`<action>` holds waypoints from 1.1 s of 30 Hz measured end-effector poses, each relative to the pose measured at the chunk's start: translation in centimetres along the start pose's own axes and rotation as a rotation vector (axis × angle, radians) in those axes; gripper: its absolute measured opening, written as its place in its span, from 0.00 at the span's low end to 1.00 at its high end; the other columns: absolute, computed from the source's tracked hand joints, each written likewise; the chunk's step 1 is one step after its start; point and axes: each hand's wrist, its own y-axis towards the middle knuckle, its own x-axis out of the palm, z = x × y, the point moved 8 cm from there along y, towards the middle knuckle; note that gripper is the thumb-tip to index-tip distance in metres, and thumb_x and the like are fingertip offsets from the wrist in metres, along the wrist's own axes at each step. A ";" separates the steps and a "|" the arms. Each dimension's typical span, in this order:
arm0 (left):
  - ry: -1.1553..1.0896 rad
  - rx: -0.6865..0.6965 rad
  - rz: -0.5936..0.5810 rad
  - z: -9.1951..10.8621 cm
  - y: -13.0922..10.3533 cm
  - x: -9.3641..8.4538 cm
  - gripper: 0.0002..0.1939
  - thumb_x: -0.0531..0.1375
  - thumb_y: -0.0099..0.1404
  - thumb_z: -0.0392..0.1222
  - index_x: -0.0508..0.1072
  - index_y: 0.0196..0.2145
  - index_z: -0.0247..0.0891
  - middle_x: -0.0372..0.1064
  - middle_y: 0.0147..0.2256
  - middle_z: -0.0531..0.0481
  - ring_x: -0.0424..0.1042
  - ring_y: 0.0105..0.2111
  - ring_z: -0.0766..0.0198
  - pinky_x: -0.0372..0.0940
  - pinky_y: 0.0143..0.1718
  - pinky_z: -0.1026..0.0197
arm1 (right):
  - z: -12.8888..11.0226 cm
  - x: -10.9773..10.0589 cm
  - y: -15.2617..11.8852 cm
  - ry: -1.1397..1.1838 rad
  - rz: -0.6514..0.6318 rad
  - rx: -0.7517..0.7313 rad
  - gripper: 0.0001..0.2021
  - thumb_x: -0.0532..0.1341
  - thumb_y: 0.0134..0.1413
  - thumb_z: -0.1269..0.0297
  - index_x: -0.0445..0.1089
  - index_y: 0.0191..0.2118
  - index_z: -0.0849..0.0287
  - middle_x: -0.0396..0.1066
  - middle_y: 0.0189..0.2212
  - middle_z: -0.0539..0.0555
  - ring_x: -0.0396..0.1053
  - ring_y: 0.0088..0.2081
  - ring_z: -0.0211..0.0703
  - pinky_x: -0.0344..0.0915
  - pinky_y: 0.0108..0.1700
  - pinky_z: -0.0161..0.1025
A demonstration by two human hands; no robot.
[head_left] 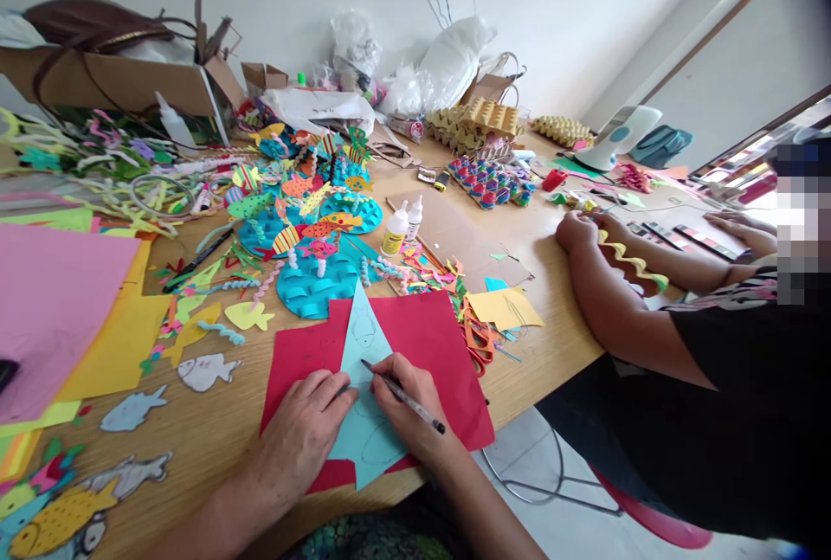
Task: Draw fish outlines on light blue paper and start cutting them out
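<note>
In my right hand is a black pen, its tip on a pointed piece of light blue paper. Pencil-like outlines of fish show on that paper, one near its upper point and one lower down. My left hand lies flat at the paper's left edge, fingers stretched out and touching it. Beneath both is a red sheet of paper. Scissors with orange handles lie just past the red sheet's right edge. Cut-out paper fish are to the left of my left hand.
Blue discs with paper fish stand behind the red sheet, near two glue bottles. Coloured sheets cover the left side. Egg cartons sit at the back. At right, another person's arms rest on the table.
</note>
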 end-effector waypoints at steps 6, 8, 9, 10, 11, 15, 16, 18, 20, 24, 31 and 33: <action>-0.002 0.046 0.040 0.3 0.1 -0.5 0.18 0.48 0.62 0.25 0.70 0.44 0.38 0.69 0.43 0.46 0.64 0.43 0.56 0.65 0.41 0.55 | 0.2 -0.2 0.0 0.006 0.019 0.026 0.05 0.55 0.51 0.68 0.67 0.30 0.58 0.70 0.22 0.48 0.66 0.23 0.36 0.59 0.26 0.30; 0.003 0.043 0.041 0.2 0.1 -0.6 0.18 0.47 0.62 0.25 0.70 0.43 0.38 0.69 0.43 0.47 0.64 0.43 0.57 0.65 0.41 0.55 | 0.2 -0.2 0.1 0.012 0.027 0.031 0.05 0.55 0.51 0.68 0.67 0.31 0.58 0.70 0.22 0.49 0.66 0.23 0.36 0.59 0.26 0.30; 0.006 0.038 0.040 0.2 0.1 -0.5 0.18 0.47 0.62 0.25 0.71 0.43 0.39 0.69 0.43 0.47 0.64 0.43 0.57 0.65 0.42 0.56 | 0.2 -0.2 0.1 0.015 0.028 0.033 0.05 0.54 0.51 0.68 0.67 0.31 0.58 0.70 0.22 0.49 0.66 0.23 0.36 0.59 0.26 0.31; 0.006 0.034 0.039 0.1 0.1 -0.5 0.18 0.47 0.62 0.25 0.71 0.43 0.39 0.69 0.43 0.47 0.64 0.43 0.57 0.65 0.42 0.56 | 0.2 -0.2 0.1 0.016 0.028 0.034 0.05 0.54 0.51 0.68 0.67 0.31 0.58 0.70 0.22 0.49 0.66 0.23 0.36 0.59 0.26 0.31; 0.005 0.032 0.038 0.1 0.1 -0.5 0.18 0.48 0.62 0.26 0.71 0.43 0.39 0.68 0.43 0.47 0.64 0.43 0.57 0.65 0.42 0.55 | 0.3 -0.2 0.1 0.016 0.029 0.036 0.05 0.54 0.51 0.68 0.67 0.31 0.58 0.70 0.22 0.49 0.65 0.23 0.36 0.59 0.26 0.31; -0.001 0.016 0.022 0.0 0.0 -0.2 0.18 0.48 0.62 0.26 0.70 0.44 0.40 0.68 0.44 0.47 0.63 0.44 0.57 0.64 0.43 0.56 | 0.2 -0.3 0.1 0.006 0.034 0.038 0.05 0.54 0.50 0.68 0.67 0.31 0.59 0.69 0.22 0.48 0.64 0.23 0.36 0.58 0.26 0.31; -0.002 0.008 0.017 0.0 0.0 -0.1 0.18 0.48 0.63 0.26 0.70 0.44 0.40 0.68 0.44 0.48 0.63 0.44 0.58 0.64 0.43 0.56 | 0.2 -0.4 0.1 0.004 0.034 0.041 0.05 0.54 0.50 0.68 0.67 0.31 0.59 0.68 0.21 0.48 0.64 0.23 0.36 0.58 0.25 0.31; -0.004 -0.002 0.018 -0.1 0.0 -0.1 0.18 0.48 0.63 0.26 0.70 0.44 0.40 0.68 0.44 0.48 0.63 0.44 0.58 0.64 0.44 0.56 | 0.2 -0.5 0.1 0.002 0.035 0.043 0.05 0.54 0.50 0.68 0.67 0.31 0.59 0.68 0.21 0.48 0.64 0.22 0.36 0.58 0.25 0.31; -0.012 0.005 0.033 0.0 0.0 -0.2 0.17 0.49 0.63 0.27 0.70 0.44 0.40 0.68 0.44 0.48 0.63 0.44 0.58 0.64 0.44 0.56 | 0.1 -0.5 0.1 0.003 0.036 0.044 0.06 0.53 0.50 0.68 0.67 0.31 0.59 0.68 0.22 0.48 0.64 0.22 0.36 0.58 0.25 0.31; -0.024 0.033 0.082 0.1 0.1 -0.7 0.16 0.48 0.63 0.27 0.70 0.43 0.39 0.68 0.43 0.47 0.63 0.43 0.57 0.64 0.42 0.56 | 0.3 -0.6 0.1 0.008 0.053 0.043 0.05 0.54 0.50 0.68 0.66 0.30 0.58 0.68 0.21 0.48 0.64 0.22 0.36 0.58 0.26 0.30; -0.020 0.046 0.127 0.2 0.2 -1.0 0.16 0.47 0.65 0.28 0.71 0.42 0.39 0.69 0.42 0.47 0.63 0.42 0.58 0.64 0.42 0.57 | 0.4 -0.9 0.0 -0.010 0.106 0.045 0.05 0.53 0.49 0.69 0.66 0.30 0.58 0.69 0.22 0.49 0.66 0.23 0.37 0.58 0.26 0.31; -0.021 0.044 0.122 0.1 0.1 -0.9 0.16 0.47 0.64 0.28 0.70 0.42 0.39 0.69 0.43 0.48 0.63 0.42 0.58 0.64 0.42 0.57 | 0.4 -1.0 0.0 -0.012 0.120 0.047 0.05 0.53 0.49 0.69 0.66 0.30 0.58 0.69 0.22 0.49 0.65 0.23 0.37 0.58 0.26 0.31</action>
